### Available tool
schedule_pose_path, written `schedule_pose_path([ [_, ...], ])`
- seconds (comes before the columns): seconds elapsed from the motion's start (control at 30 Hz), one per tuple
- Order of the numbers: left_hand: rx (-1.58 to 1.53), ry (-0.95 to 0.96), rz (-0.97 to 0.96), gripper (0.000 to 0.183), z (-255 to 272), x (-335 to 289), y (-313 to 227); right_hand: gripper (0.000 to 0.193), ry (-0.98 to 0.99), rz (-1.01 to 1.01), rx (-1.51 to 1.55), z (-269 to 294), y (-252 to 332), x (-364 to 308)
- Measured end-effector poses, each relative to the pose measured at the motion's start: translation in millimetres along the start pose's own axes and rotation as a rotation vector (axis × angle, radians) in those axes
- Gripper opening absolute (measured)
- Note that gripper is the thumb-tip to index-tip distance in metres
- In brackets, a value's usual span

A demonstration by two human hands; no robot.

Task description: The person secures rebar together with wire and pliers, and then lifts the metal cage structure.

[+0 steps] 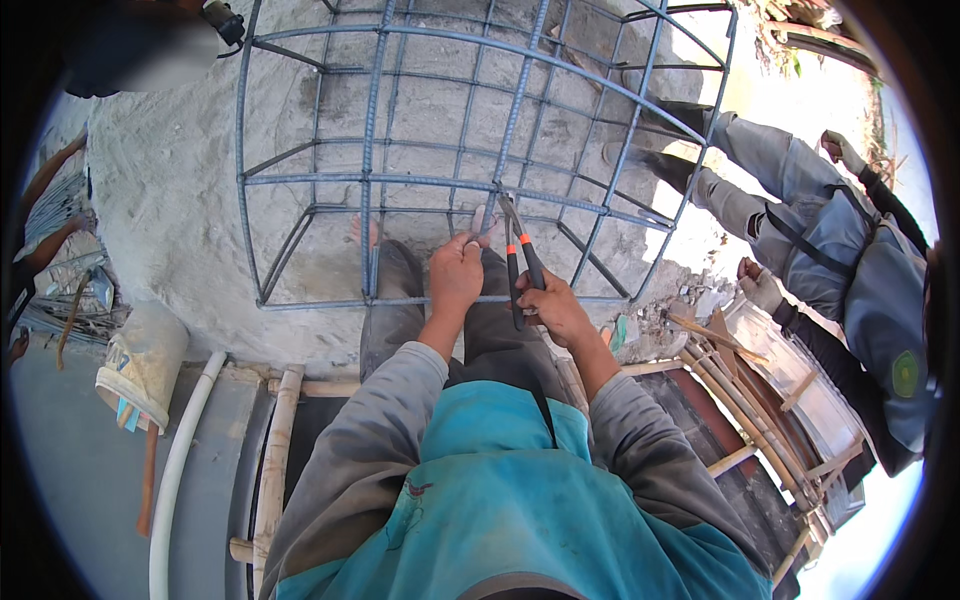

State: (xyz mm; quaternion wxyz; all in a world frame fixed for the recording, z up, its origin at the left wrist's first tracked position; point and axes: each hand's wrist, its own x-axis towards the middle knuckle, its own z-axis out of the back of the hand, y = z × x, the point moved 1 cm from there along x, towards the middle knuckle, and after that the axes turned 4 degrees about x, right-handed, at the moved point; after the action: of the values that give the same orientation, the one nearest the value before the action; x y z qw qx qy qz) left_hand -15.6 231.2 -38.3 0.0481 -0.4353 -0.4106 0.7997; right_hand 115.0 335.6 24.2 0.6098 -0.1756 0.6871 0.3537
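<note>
A cage of steel rebar (430, 180) stands before me, its bars crossing in a grid. My right hand (555, 308) is wrapped round the black and orange handles of a pair of pincers (513, 250). The jaws of the pincers meet a crossing of two bars on the near side of the cage. Just left of the tool, my left hand (456, 275) is closed in a pinch below that same crossing. What it pinches, if anything, is too small to make out.
A person in grey (800, 220) stands at the right, beside the cage. Another person's arms (45, 225) reach in at the far left. A dirty white bucket (150, 355), a white pipe (185, 470) and bamboo poles (275, 460) lie lower left. Wooden framing (735, 400) occupies the lower right.
</note>
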Motion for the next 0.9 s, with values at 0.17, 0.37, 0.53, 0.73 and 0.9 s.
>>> schedule_pose_path([
  [0.17, 0.008, 0.018, -0.044, 0.023, 4.0, 0.5, -2.3, 0.024, 0.004, -0.046, -0.068, -1.4, 17.5, -5.5],
  [0.37, 0.149, 0.049, -0.102, 0.022, 1.8, -4.6, -5.4, 0.027, -0.003, -0.075, -0.168, -8.6, 30.4, -9.0],
  [0.53, 0.164, 0.031, -0.114, 0.022, -1.5, -5.2, -7.7, 0.029, 0.033, -0.014, -0.213, -5.0, 16.7, -2.4],
  [0.73, 0.176, 0.035, -0.118, 0.022, -0.8, -6.3, -14.0, 0.033, -0.046, -0.064, -0.085, -10.2, 20.5, -3.4],
  [0.9, 0.146, 0.006, -0.14, 0.021, -0.3, -9.4, -17.1, 0.033, -0.096, -0.104, -0.13, -26.2, 25.3, -12.7],
])
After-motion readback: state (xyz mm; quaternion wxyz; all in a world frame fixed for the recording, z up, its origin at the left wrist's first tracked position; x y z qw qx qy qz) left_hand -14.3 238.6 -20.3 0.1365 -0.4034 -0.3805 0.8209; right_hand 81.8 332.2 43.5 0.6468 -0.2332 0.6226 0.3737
